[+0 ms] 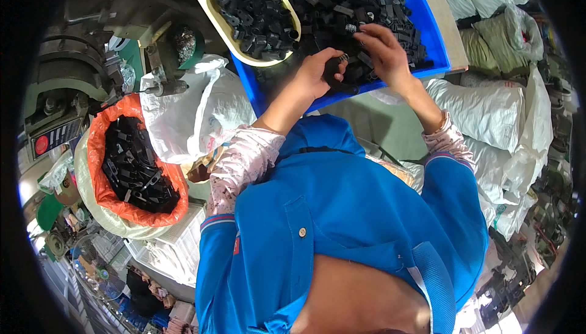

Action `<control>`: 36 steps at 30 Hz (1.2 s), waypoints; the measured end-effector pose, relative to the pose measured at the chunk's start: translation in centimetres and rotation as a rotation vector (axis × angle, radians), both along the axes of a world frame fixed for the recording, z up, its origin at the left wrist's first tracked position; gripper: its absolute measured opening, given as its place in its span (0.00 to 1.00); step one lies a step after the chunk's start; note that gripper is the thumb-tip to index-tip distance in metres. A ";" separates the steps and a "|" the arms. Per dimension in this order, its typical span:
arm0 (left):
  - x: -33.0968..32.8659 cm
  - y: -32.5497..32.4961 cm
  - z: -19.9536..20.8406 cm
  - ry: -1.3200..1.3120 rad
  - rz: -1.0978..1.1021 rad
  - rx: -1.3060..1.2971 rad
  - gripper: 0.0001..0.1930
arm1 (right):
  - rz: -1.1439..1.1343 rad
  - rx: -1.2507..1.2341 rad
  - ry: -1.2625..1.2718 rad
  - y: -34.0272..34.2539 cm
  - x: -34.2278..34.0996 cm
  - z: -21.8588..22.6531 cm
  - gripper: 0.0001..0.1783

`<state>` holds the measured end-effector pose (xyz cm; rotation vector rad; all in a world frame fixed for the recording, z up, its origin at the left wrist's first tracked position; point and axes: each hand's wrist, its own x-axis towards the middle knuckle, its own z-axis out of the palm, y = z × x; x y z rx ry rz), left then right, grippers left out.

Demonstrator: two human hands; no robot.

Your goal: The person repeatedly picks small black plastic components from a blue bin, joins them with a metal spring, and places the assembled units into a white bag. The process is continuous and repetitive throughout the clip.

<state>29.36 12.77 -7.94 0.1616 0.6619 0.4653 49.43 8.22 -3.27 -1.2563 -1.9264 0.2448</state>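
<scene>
Above the near side of a blue tray (441,47), my left hand (312,73) is closed around a black plastic part (332,73). A small shiny coil shows at the top of that part, beside my thumb. My right hand (386,56) hovers just to the right, its fingers bent and a little apart. Its fingertips are close to a silvery coil (350,28) among the black parts; I see nothing clearly held. Loose black plastic pieces (390,10) fill the tray. A cream oval tub (295,14) of black parts rests over the tray's left side.
To the left, an orange-lined sack (96,151) holds black pieces, beside a white plastic bag (174,123). Dark machinery (73,68) stands at the far left. Stuffed white sacks (482,111) are piled on the right. A white plastic crate (177,251) sits lower left.
</scene>
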 end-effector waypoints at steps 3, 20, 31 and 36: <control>0.6 -0.9 0.5 0.148 0.121 0.126 0.08 | -0.189 -0.012 0.014 0.3 0.9 -0.1 0.17; -0.1 -2.3 0.9 0.129 0.183 0.394 0.10 | -0.168 -0.609 0.396 1.4 -0.9 -1.6 0.12; -10.2 -5.2 8.5 0.410 0.327 0.847 0.19 | 0.318 -0.707 0.839 0.5 -8.5 8.5 0.11; -14.8 -6.2 10.5 0.692 0.514 0.976 0.17 | 0.541 -0.644 0.670 3.0 -14.0 8.3 0.07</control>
